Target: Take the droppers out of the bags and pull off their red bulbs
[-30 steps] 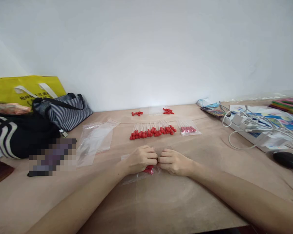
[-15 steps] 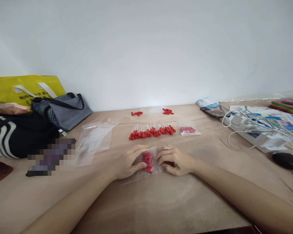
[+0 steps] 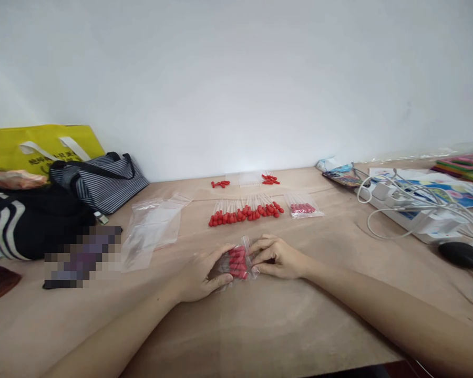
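Observation:
My left hand (image 3: 199,273) holds a small clear plastic bag (image 3: 236,261) filled with red-capped droppers, fingers curled round its left side. Pinching the bag's right edge, my right hand (image 3: 278,257) has its fingers bent and pressed together. The bag sits just above the tabletop (image 3: 260,325) in front of me. Behind it lies a row of loose red-capped droppers (image 3: 244,211), and to their right another small filled bag (image 3: 302,207).
Empty clear bags (image 3: 152,226) lie to the left. A striped bag (image 3: 100,181), a yellow bag (image 3: 35,147) and a black-and-white bag (image 3: 19,220) stand at far left. Loose red caps (image 3: 220,183) lie near the wall. A power strip with white cables (image 3: 410,210) and a black mouse (image 3: 461,254) are at right.
My hands were pressed together over the bag. They have parted slightly and turned it, so the red droppers inside now show between them.

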